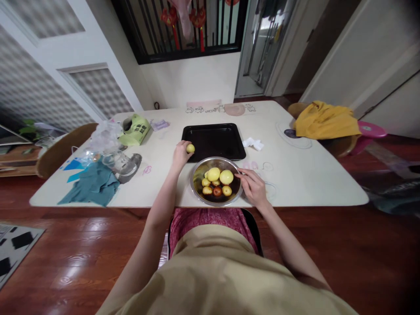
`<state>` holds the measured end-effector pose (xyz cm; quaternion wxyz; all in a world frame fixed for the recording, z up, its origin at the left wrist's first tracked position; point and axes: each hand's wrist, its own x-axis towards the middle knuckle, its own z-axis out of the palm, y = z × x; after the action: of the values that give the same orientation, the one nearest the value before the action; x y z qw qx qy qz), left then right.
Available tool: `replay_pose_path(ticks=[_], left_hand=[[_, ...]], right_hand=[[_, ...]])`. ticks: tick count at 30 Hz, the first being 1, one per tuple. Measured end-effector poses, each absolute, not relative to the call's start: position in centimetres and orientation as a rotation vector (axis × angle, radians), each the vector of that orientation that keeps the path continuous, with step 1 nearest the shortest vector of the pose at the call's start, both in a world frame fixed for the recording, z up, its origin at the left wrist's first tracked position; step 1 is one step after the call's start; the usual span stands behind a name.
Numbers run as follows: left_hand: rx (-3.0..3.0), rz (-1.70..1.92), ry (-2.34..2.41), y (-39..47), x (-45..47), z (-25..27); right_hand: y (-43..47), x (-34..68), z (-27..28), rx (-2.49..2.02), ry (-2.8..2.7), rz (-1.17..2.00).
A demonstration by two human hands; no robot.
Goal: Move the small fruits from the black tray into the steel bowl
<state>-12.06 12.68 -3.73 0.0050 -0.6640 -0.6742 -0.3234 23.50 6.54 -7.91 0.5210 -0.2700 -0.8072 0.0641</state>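
My left hand (181, 154) has its fingers closed around a small yellow-green round fruit (190, 148), at the near left corner of a black tray (215, 127). Close to me, by the table edge, is a shiny metal bowl (193, 189). Inside it lie several fruits: two larger pale yellow ones (226, 176), smaller yellow ones with brown patches (207, 190), and a reddish-brown one (217, 191). The bowl's right rim is gripped by my right hand (253, 185), thumb and fingers at the edge. The kind of fruit is unclear.
A crumpled white tissue (253, 143) lies right of the tray. On the left are a green tissue box (136, 130), clear plastic bags (106, 138), a clear container (122, 164) and a teal cloth (93, 183). A yellow cloth (326, 120) hangs over a chair at right.
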Motion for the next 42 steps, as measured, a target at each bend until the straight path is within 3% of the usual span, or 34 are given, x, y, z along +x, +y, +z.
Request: replay_pose_path(ticks=[8,17,27,42], left_hand=[[-1.972,-1.509,-1.783,4.7,-7.3,-0.7],[-2.330,-1.315,-1.666,-3.3,-1.6,-0.9],[-2.359,-1.154,-1.665,-3.6,-0.6,-3.3],[-2.339,-1.256,-1.682,-3.0,-0.7,-3.7]], right_hand=[[6.6,23.4,-8.0,-0.647,-1.930,0.142],[6.5,23.4,-7.8,-0.652,-1.934,0.145],[6.6,23.6,-7.8,-0.687,-1.961,0.206],[6.6,23.4,-8.0,-0.701,-1.950,0.199]])
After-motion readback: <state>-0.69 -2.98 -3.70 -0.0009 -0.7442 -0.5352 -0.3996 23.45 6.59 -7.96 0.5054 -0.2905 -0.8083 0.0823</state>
